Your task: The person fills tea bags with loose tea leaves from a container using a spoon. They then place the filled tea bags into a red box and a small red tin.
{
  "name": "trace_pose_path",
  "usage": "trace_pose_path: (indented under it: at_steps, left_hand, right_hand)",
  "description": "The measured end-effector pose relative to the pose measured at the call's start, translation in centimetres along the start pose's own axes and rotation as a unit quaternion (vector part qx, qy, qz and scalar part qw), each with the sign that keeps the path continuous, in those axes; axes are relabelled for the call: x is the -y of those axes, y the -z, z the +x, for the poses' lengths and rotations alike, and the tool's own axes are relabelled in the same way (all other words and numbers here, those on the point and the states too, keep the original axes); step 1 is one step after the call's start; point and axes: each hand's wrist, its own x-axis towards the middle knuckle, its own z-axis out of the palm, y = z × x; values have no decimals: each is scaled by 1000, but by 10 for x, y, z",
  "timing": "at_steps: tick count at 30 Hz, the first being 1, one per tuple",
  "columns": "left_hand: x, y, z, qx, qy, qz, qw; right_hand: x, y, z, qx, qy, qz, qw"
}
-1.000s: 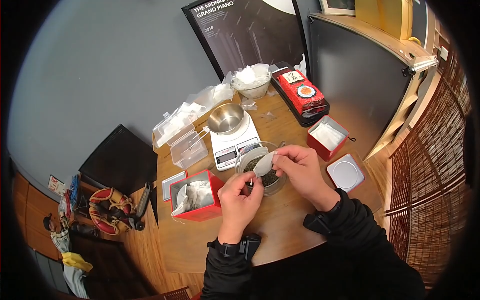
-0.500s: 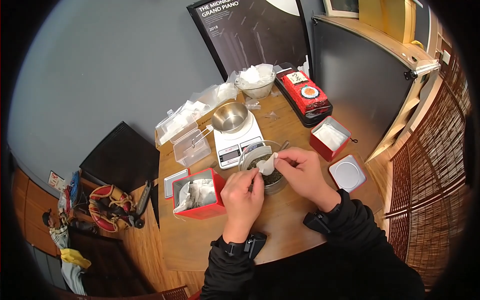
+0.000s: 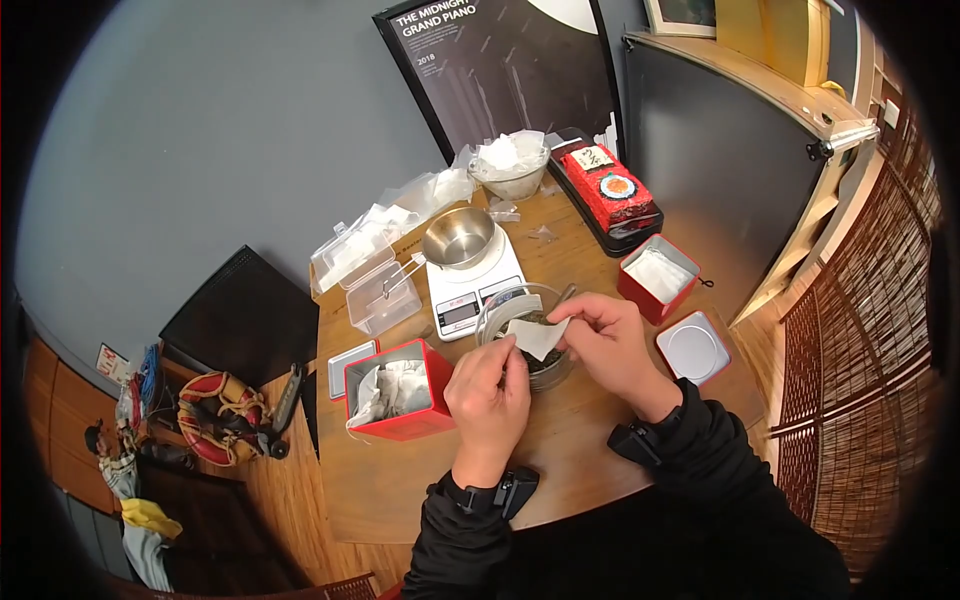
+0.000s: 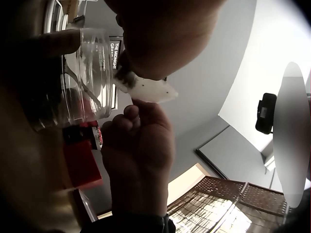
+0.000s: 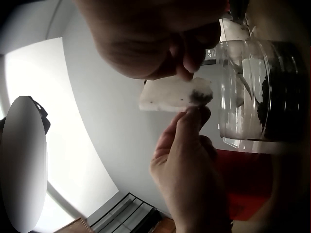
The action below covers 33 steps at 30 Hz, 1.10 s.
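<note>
The left hand [image 3: 487,400] and right hand [image 3: 612,350] each have a closed grip, pinching opposite sides of a small white bag [image 3: 537,338], dark bits inside, over the jar [image 3: 552,379]. On the counter [image 3: 570,460], the scale [image 3: 487,281] lies at ten o'clock from the bag, one red tin [image 3: 420,426] at eight, another [image 3: 643,297] at two.

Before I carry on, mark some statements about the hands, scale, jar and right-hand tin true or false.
1. The left hand and right hand both pinch the white pouch. True.
2. The clear jar is empty. False: dark leaves lie inside.
3. The metal bowl rests on the white scale. True.
4. The right-hand red tin is closed. False: it is open, its lid on the table.
</note>
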Motion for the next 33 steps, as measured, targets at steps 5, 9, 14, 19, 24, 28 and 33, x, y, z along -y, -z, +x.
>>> trace_pose_path:
  at_steps: [5,9,14,19,24,28,33]
  left_hand:
    - [4,-3,-1,-25,-19,-12,999]
    - [2,0,1,-50,-53,-5,997]
    - [5,1,-2,-64,-63,-2,996]
    - [4,0,-3,-98,-37,-60,993]
    - [1,3,-7,-89,-37,-99,990]
    - [0,3,-6,-103,-70,-78,989]
    - [2,4,-7,-100,-75,-74,989]
  right_hand:
    - [15,9,5,56,-92,80,991]
    - [15,5,5,54,-129,96,986]
    - [9,4,0,82,-77,94,989]
    - [3,-4,-4,16,37,46,998]
    - [8,0,-5,20,114,-86,990]
    - [5,-2,-3,2,168,-90,982]
    - [7,-3,-5,6,180,-108,978]
